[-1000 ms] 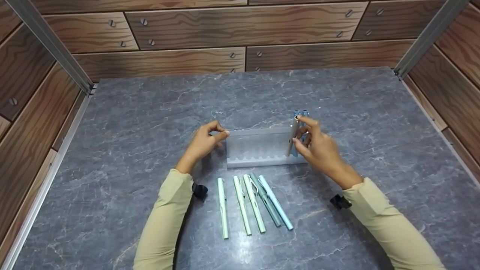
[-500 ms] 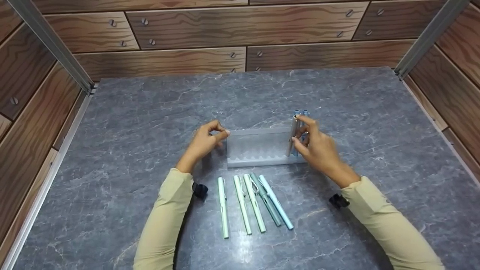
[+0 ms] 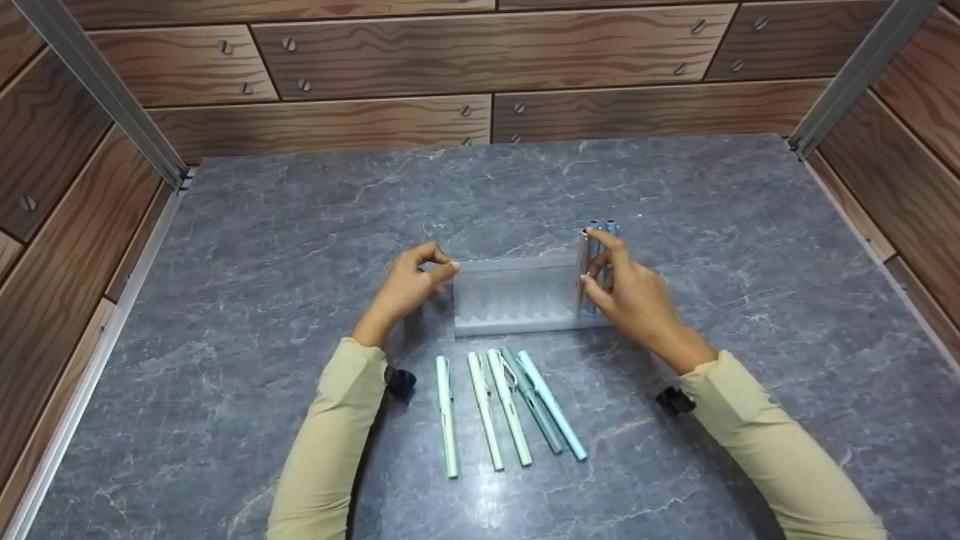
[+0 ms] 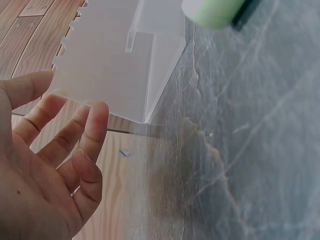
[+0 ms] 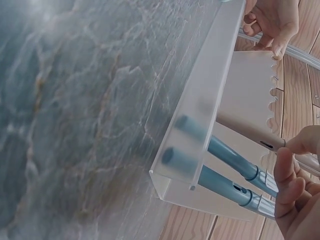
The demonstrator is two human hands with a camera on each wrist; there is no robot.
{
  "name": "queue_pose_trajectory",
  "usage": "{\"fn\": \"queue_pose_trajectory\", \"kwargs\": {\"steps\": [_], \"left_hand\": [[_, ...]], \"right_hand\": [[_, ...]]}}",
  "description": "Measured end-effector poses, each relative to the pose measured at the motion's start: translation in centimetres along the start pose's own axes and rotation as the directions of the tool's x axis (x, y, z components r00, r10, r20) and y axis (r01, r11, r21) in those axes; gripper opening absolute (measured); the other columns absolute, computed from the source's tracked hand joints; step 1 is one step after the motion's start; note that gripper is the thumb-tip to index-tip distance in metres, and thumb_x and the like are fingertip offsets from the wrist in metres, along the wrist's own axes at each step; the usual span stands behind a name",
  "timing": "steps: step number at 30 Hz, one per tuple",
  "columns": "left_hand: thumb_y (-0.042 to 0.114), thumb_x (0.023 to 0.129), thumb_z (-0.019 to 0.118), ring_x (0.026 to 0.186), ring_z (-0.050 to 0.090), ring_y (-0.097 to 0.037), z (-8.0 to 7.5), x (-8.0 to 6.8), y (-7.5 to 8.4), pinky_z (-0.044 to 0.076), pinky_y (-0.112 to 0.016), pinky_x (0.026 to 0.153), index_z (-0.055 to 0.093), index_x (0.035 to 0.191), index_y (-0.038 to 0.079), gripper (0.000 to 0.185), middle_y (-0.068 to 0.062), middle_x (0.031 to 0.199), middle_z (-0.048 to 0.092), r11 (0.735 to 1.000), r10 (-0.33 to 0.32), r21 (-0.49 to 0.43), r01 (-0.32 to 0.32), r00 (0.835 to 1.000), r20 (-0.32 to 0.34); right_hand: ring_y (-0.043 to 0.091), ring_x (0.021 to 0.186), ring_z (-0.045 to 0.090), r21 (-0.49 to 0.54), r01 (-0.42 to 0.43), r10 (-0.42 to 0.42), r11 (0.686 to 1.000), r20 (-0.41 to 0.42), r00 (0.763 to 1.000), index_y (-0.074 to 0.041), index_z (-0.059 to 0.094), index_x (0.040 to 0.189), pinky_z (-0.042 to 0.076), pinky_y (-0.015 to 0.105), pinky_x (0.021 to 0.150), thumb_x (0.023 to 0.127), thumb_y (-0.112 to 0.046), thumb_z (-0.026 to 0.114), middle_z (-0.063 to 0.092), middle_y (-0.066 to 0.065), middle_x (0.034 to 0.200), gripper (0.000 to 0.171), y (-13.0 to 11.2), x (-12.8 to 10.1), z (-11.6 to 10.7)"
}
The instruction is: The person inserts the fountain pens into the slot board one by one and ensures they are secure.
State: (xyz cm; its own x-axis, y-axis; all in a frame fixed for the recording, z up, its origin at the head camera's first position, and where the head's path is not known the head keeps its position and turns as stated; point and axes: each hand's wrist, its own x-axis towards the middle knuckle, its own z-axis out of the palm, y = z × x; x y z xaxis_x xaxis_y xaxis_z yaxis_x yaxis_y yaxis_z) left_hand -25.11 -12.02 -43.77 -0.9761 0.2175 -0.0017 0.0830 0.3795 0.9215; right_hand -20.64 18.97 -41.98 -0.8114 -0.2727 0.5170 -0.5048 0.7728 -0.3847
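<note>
A frosted, see-through pen stand (image 3: pixel 510 292) with a notched back edge and a front lip stands on the table. My left hand (image 3: pixel 409 283) pinches its upper left corner between thumb and fingers. Toward the stand's right end, my right hand (image 3: pixel 634 292) holds a grey-brown pen (image 3: pixel 582 259) nearly upright, index finger at its top end and thumb lower on the barrel. In the right wrist view the lower end of this pen (image 5: pixel 245 131) is behind the front lip. Two blue pens (image 5: pixel 230 157) stand in the stand beside it, partly hidden by my right hand in the head view.
In front of the stand lie three pale green pens (image 3: pixel 447 420), a dark green pen (image 3: pixel 541 412) and a light blue pen (image 3: pixel 559 412), side by side on the grey marbled table (image 3: pixel 300 217). Wood-patterned panels (image 3: pixel 480 60) border the table at the back and sides.
My right hand has shifted slightly left with the grey-brown pen, whose top has swung left so that it stands straighter. My left hand and the lying pens have stayed put.
</note>
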Motion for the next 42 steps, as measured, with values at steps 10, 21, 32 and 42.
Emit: {"fn": "queue_pose_trajectory", "kwargs": {"steps": [10, 21, 32, 42], "left_hand": [[0.022, 0.090, 0.065, 0.075, 0.068, -0.036, 0.0, 0.2, 0.1, 0.055, -0.039, 0.073, 0.060, 0.087, 0.007, 0.016, -0.012, 0.109, 0.066, 1.000, 0.014, 0.001, -0.014, 1.000, -0.011], [0.027, 0.092, 0.063, 0.080, 0.068, -0.035, -0.1, 0.0, 0.0, 0.054, -0.041, 0.077, 0.059, 0.088, 0.012, 0.017, -0.011, 0.115, 0.065, 1.000, -0.011, 0.018, 0.011, 1.000, 0.019], [0.025, 0.091, 0.064, 0.077, 0.068, -0.035, 0.0, -0.1, 0.0, 0.053, -0.037, 0.073, 0.060, 0.087, 0.010, 0.016, -0.011, 0.114, 0.065, 1.000, -0.008, 0.009, 0.008, 1.000, -0.003], [0.022, 0.090, 0.064, 0.076, 0.068, -0.038, 0.0, 0.0, -0.1, 0.054, -0.038, 0.074, 0.061, 0.088, 0.006, 0.016, -0.013, 0.112, 0.065, 1.000, 0.008, -0.006, -0.008, 1.000, -0.012]], "right_hand": [[0.013, 0.055, 0.051, -0.019, -0.010, 0.010, 1.000, 0.031, 0.999, -0.011, 0.037, 0.140, 0.039, 0.029, 0.049, 0.086, -0.008, 0.069, 0.066, 0.005, 0.084, 0.062, 0.0, 0.3, 0.0], [0.013, 0.053, 0.046, -0.055, -0.036, 0.040, 0.998, 0.069, 0.997, -0.007, 0.038, 0.140, 0.037, 0.029, 0.048, 0.087, -0.009, 0.068, 0.067, 0.006, 0.083, 0.061, 0.0, 0.6, 0.0], [0.017, 0.051, 0.046, -0.152, -0.095, 0.119, 0.984, 0.153, 0.981, -0.010, 0.039, 0.143, 0.035, 0.030, 0.046, 0.089, -0.017, 0.067, 0.061, 0.005, 0.071, 0.061, -0.2, 1.4, -0.3], [0.021, 0.049, 0.049, -0.208, -0.091, 0.130, 0.974, 0.178, 0.975, -0.014, 0.038, 0.144, 0.038, 0.032, 0.044, 0.090, -0.021, 0.067, 0.062, 0.008, 0.068, 0.062, -0.3, 1.7, -0.5]]}}
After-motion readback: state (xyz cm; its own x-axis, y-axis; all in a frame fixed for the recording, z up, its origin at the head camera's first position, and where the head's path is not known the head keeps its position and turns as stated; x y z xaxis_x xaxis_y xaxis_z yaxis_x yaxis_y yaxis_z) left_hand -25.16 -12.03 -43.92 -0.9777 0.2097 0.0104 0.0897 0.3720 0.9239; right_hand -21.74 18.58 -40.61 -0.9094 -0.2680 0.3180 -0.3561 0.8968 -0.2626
